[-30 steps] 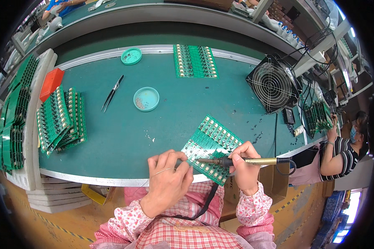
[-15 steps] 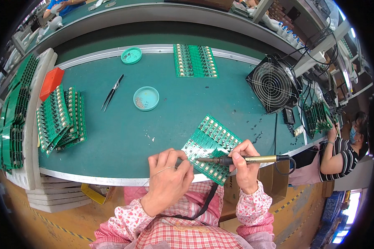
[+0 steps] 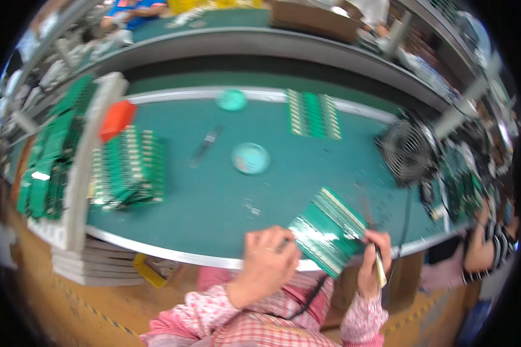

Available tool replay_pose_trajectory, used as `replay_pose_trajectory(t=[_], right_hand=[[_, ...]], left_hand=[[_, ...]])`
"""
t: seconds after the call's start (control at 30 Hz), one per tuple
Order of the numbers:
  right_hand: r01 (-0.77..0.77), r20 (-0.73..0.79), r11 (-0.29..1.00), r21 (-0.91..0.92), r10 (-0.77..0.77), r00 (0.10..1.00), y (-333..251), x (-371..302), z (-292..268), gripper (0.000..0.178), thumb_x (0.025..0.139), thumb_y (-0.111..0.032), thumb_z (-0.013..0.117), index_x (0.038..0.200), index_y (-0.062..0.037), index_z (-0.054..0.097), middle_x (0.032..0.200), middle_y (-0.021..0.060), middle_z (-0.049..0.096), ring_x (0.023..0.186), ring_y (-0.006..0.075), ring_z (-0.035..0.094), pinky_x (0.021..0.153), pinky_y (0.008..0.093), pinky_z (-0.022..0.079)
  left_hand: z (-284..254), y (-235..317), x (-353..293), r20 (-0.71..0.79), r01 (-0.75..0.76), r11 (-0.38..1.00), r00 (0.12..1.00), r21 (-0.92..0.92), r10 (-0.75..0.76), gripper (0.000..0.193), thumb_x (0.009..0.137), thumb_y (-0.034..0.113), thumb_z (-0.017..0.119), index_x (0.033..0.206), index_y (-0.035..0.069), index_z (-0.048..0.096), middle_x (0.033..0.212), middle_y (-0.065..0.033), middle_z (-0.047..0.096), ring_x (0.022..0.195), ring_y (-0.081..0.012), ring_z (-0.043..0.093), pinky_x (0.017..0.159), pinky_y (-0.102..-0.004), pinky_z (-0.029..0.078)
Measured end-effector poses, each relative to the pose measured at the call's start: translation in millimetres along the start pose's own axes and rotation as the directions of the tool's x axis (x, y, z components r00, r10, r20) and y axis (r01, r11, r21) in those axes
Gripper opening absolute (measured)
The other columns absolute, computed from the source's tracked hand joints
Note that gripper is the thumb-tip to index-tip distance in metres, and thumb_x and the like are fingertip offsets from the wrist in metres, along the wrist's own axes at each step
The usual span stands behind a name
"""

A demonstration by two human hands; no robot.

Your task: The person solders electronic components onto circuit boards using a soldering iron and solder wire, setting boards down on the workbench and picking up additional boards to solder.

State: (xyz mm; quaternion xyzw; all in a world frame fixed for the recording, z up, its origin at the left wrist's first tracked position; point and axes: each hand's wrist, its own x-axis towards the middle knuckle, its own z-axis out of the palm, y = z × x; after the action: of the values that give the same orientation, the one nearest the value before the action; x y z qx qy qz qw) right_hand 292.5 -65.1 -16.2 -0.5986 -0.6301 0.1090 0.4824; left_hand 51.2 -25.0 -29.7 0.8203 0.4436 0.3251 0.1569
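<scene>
A green circuit board panel (image 3: 329, 230) lies tilted at the near edge of the green table (image 3: 214, 202). My left hand (image 3: 267, 261) holds the panel's left corner, fingers curled over it. My right hand (image 3: 373, 263) is shut on a slim metal soldering tool (image 3: 379, 267), which now points down toward me, beside the panel's right edge. The picture is motion-blurred.
A stack of green boards (image 3: 130, 168) sits at the left, with a rack of more boards (image 3: 49, 156) and a red object (image 3: 117, 118) beyond. Two round teal dishes (image 3: 250, 158), tweezers (image 3: 204, 146), another board panel (image 3: 312, 113) and a small fan (image 3: 408, 151) lie further out. A person in a striped sleeve (image 3: 492, 248) sits at right.
The view swung left and blurred. My right hand turned the tool from lying across the panel to pointing downward at the panel's right edge. My left hand stays on the panel.
</scene>
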Motion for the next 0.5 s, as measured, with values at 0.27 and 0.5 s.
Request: replay_pose_trajectory(t=[0.27, 0.5], right_hand=[[0.004, -0.04, 0.926, -0.377, -0.021, 0.999, 1, -22, 34, 0.031, 0.086, 0.001, 0.064, 0.116, -0.0031, 0.065, 0.107, 0.0207, 0.058, 0.105, 0.041, 0.059, 0.089, 0.0471, 0.05], [0.156, 0.023, 0.94, -0.304, -0.157, 0.987, -21, -14, 48, 0.033, 0.079, -0.005, 0.071, 0.112, -0.0056, 0.068, 0.103, 0.0188, 0.055, 0.103, 0.0391, 0.056, 0.096, 0.0531, 0.047]], left_hand=[[-10, -1, 2, -0.043, 0.011, 0.998, 0.999, -0.067, -0.014, 0.011, 0.085, 0.014, 0.068, 0.091, 0.007, 0.062, 0.11, -0.0038, 0.061, 0.107, -0.025, 0.058, 0.089, -0.0411, 0.038], [-24, 2, 2, -0.082, -0.059, 0.995, 0.995, -0.081, 0.052, 0.011, 0.085, 0.015, 0.068, 0.093, 0.009, 0.063, 0.113, -0.0047, 0.061, 0.105, -0.0246, 0.059, 0.09, -0.0409, 0.039]])
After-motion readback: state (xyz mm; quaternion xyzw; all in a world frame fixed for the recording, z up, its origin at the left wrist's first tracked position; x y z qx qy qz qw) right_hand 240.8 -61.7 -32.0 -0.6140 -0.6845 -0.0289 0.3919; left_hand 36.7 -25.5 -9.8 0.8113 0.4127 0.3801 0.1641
